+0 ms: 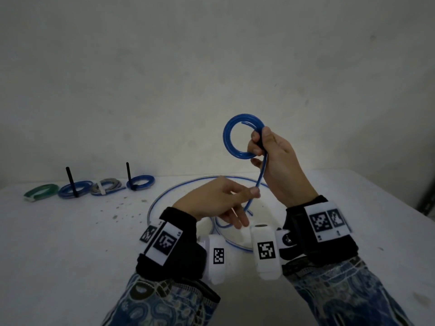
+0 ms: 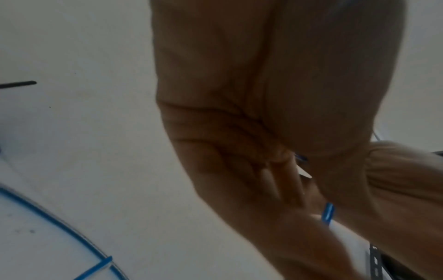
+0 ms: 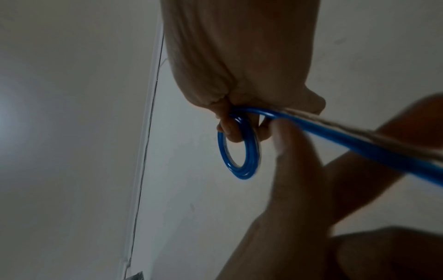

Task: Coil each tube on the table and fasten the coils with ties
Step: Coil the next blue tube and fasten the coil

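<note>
My right hand [image 1: 266,147] holds up a small coil of blue tube [image 1: 231,142] above the table, fingers curled round its right side; the coil [image 3: 239,151] shows as a ring of a few turns in the right wrist view. From the coil the tube runs down to my left hand [image 1: 249,192], which pinches it between thumb and fingers just above the table. The loose rest of the blue tube [image 1: 164,196] lies in a wide loop on the white table [image 1: 70,243], also seen as an arc [image 2: 48,217] in the left wrist view.
Several finished coils lie in a row at the table's far left: a green one [image 1: 41,190], a blue one [image 1: 75,188] with a black tie standing up, a grey one [image 1: 107,185] with a white tie, another blue one [image 1: 141,181] with a black tie. A wall stands behind.
</note>
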